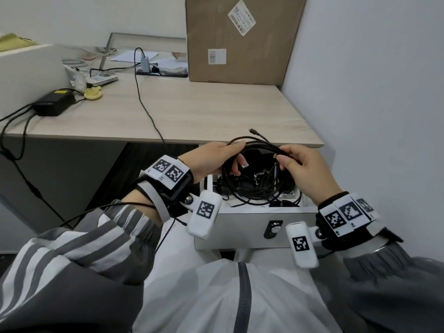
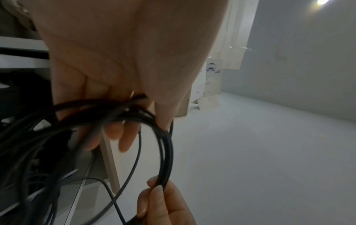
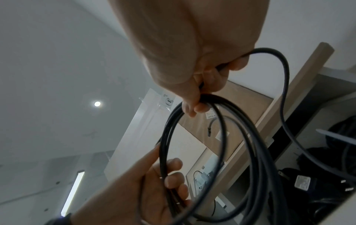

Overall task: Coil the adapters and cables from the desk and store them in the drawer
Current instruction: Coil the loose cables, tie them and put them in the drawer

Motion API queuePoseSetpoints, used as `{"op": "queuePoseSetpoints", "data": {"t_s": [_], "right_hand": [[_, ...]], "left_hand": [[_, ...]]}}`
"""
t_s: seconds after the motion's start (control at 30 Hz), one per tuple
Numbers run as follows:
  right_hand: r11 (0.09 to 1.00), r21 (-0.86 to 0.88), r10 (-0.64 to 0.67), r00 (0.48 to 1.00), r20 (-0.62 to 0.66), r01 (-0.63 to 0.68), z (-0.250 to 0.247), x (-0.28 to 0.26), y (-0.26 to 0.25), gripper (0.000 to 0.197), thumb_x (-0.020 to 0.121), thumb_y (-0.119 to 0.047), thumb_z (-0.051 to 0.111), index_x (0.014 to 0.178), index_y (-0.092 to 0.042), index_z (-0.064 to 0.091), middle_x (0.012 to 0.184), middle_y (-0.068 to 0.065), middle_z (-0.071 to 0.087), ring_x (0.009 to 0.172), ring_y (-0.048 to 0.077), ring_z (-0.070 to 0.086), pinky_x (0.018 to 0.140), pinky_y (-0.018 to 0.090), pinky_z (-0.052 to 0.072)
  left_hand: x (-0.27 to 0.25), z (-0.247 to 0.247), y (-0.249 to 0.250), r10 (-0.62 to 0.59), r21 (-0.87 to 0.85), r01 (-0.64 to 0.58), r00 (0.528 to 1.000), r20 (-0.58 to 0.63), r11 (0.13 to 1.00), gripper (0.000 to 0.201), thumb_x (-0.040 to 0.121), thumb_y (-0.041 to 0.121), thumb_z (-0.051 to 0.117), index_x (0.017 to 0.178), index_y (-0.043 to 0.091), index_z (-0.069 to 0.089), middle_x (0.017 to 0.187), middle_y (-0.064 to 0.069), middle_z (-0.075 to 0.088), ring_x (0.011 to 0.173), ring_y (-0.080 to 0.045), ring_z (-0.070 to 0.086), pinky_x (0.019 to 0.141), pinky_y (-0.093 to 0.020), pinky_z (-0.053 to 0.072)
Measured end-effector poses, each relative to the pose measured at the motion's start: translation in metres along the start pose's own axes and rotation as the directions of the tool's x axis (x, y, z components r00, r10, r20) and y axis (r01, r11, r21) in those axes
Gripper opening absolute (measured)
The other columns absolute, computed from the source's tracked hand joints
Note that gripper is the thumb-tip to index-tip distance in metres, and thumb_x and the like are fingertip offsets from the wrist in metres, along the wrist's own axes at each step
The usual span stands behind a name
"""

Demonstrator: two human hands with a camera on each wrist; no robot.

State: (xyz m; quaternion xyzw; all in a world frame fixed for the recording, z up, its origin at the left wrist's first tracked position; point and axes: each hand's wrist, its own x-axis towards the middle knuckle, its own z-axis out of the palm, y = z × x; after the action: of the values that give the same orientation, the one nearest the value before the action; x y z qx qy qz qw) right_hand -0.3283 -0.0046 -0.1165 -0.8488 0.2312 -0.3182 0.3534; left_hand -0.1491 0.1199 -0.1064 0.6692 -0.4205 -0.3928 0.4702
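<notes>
A thin black cable (image 1: 252, 186) is wound into several loops and hangs over the open white drawer (image 1: 254, 227) under the desk's front edge. My left hand (image 1: 216, 157) grips the coil's left side, fingers curled round the strands (image 2: 123, 115). My right hand (image 1: 300, 164) pinches the right side near a plug end (image 3: 208, 100). One free plug tip (image 1: 254, 132) sticks up above the coil. The drawer holds other dark cables and a black adapter (image 3: 306, 182). On the desk, a black power brick (image 1: 54, 102) lies at the far left with its lead trailing off the edge.
A large cardboard box (image 1: 240, 37) stands at the back right of the wooden desk (image 1: 204, 109). A black lead (image 1: 144, 102) runs from a grey charger (image 1: 144, 63) at the back over the desk's front edge. Papers and small items crowd the back left. A wall is close on the right.
</notes>
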Motion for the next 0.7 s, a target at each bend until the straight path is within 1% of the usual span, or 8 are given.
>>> {"op": "queuePoseSetpoints", "data": {"t_s": [0.13,0.23,0.33,0.4,0.47,0.5,0.6,0.7], "right_hand": [[0.988,-0.140,-0.056,0.998,0.041,0.062,-0.001,-0.003,-0.002,0.013,0.091,-0.012,0.058,0.086,-0.022,0.065,0.066,-0.005,0.060,0.062,0.010,0.053,0.057,0.009,0.037],[0.972,-0.211,-0.093,0.994,0.053,0.103,0.003,-0.006,-0.001,0.012,0.090,-0.011,0.060,0.092,-0.019,0.069,0.069,-0.004,0.063,0.060,0.011,0.053,0.058,0.014,0.036],[0.956,-0.260,-0.127,0.990,0.055,0.137,0.007,-0.009,0.000,0.014,0.090,-0.012,0.061,0.101,-0.014,0.070,0.077,-0.001,0.067,0.066,0.011,0.056,0.061,0.012,0.038],[0.950,-0.277,-0.131,0.989,0.065,0.144,0.008,-0.010,-0.002,0.019,0.090,-0.013,0.061,0.108,-0.012,0.069,0.081,-0.003,0.067,0.067,0.006,0.054,0.062,0.009,0.036],[0.940,-0.303,-0.138,0.987,0.088,0.158,0.009,-0.010,-0.004,0.023,0.090,-0.012,0.061,0.111,-0.014,0.069,0.082,-0.003,0.066,0.070,0.009,0.055,0.062,0.015,0.035],[0.935,-0.310,-0.147,0.984,0.100,0.171,0.008,-0.009,-0.005,0.023,0.090,-0.010,0.061,0.110,-0.016,0.069,0.081,-0.003,0.066,0.073,0.013,0.058,0.064,0.020,0.036],[0.930,-0.312,-0.169,0.980,0.105,0.194,0.006,-0.008,-0.002,0.022,0.088,-0.004,0.058,0.105,-0.013,0.070,0.088,-0.001,0.070,0.081,0.015,0.062,0.068,0.019,0.037],[0.941,-0.297,-0.147,0.986,0.077,0.163,0.005,-0.005,0.003,0.016,0.090,-0.012,0.060,0.104,-0.014,0.069,0.084,-0.003,0.068,0.073,0.012,0.058,0.062,0.009,0.036]], "left_hand": [[-0.004,-0.004,0.015,0.004,0.245,-0.028,0.995,0.096,0.969,0.038,0.098,0.034,0.051,0.110,0.001,0.065,0.086,-0.006,0.066,0.084,-0.021,0.053,0.081,-0.034,0.043],[-0.005,0.000,0.028,0.003,0.537,-0.054,0.995,0.095,0.842,0.050,0.091,0.049,0.057,0.111,0.004,0.059,0.091,-0.005,0.062,0.083,-0.020,0.052,0.079,-0.036,0.044],[0.001,0.007,0.044,0.235,0.657,-0.096,0.964,-0.126,0.748,0.056,0.082,0.061,0.061,0.112,0.015,0.053,0.108,-0.002,0.056,0.094,-0.015,0.053,0.082,-0.031,0.044],[0.010,0.012,0.056,0.366,0.741,-0.202,0.929,-0.063,0.640,0.057,0.084,0.061,0.058,0.121,0.020,0.053,0.127,-0.004,0.046,0.118,-0.019,0.045,0.099,-0.033,0.039],[0.018,0.019,0.069,0.235,0.846,-0.253,0.959,0.156,0.470,0.062,0.088,0.062,0.050,0.134,0.020,0.049,0.146,-0.005,0.035,0.136,-0.022,0.031,0.112,-0.038,0.029],[0.023,0.022,0.072,0.103,0.867,-0.274,0.962,0.254,0.417,0.065,0.090,0.063,0.046,0.136,0.016,0.048,0.146,-0.005,0.038,0.134,-0.022,0.034,0.110,-0.036,0.031],[0.034,0.024,0.069,-0.251,0.855,-0.269,0.879,0.407,0.443,0.081,0.078,0.077,0.046,0.115,0.006,0.058,0.098,-0.002,0.058,0.088,-0.019,0.054,0.075,-0.028,0.043],[0.042,0.019,0.055,-0.285,0.897,-0.187,0.905,0.316,0.400,0.056,0.086,0.062,0.055,0.096,0.008,0.064,0.079,0.002,0.061,0.069,-0.014,0.053,0.069,-0.026,0.041]]}}
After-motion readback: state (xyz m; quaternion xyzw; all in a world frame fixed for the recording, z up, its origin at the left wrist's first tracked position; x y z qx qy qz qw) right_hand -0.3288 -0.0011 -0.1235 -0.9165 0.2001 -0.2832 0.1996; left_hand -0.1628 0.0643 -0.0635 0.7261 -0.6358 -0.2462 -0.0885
